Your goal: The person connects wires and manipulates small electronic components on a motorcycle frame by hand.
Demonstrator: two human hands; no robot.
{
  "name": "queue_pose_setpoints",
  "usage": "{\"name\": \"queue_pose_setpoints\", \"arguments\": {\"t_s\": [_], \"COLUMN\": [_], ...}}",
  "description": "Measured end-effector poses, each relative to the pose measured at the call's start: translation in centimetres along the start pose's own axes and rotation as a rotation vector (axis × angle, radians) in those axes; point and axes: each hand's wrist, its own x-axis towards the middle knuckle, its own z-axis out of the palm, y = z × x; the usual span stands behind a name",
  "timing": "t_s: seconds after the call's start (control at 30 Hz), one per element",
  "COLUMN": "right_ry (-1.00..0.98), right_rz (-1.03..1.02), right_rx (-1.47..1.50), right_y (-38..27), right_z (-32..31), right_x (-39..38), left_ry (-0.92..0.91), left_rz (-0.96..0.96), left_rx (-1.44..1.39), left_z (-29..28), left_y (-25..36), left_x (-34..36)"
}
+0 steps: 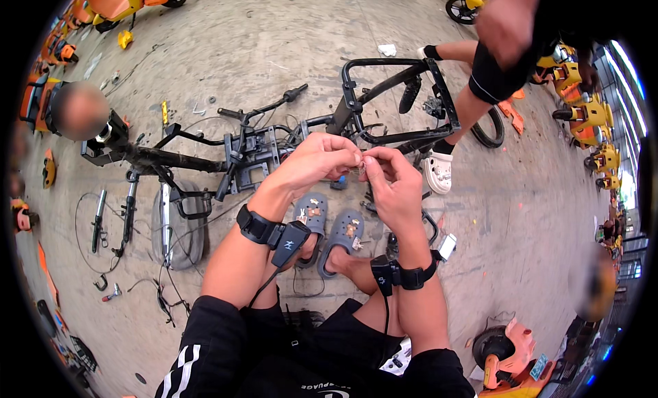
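My left hand point(317, 158) and my right hand point(396, 187) meet in front of me, thumbs and fingertips pinched together. Between them is something small and thin point(361, 167), too tiny to name. Beneath and beyond my hands, a stripped black scooter frame point(195, 163) lies on the concrete floor, with brackets and loose cables along its middle. Its squared tubular end point(394, 135) rises just past my fingertips. A small blue part point(338, 184) shows on the floor below my left hand.
A person's leg point(466, 113) and white clog point(439, 173) stand beside the frame at right. On the left lie a shock absorber point(128, 209), a grey seat point(188, 240) and a red-handled tool point(111, 293). A white phone-like slab point(447, 247) lies right; yellow scooters point(595, 115) line the side.
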Motion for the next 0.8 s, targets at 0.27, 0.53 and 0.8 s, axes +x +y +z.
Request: {"name": "queue_pose_setpoints", "arguments": {"t_s": [0.27,0.53,0.8], "right_ry": [0.046,0.035,0.014], "right_rz": [0.061,-0.18,-0.28], "right_rx": [-0.003,-0.157,-0.333], "right_y": [-0.16,0.07,-0.74], "right_z": [-0.46,-0.93,-0.83], "right_x": [-0.04,0.13,0.06], "left_ry": [0.06,0.048,0.061], "left_rz": [0.106,0.147,0.086], "left_rx": [0.219,0.206,0.151], "left_z": [0.25,0.26,0.08], "left_y": [0.22,-0.05,-0.24], "left_x": [-0.11,0.01,-0.06]}}
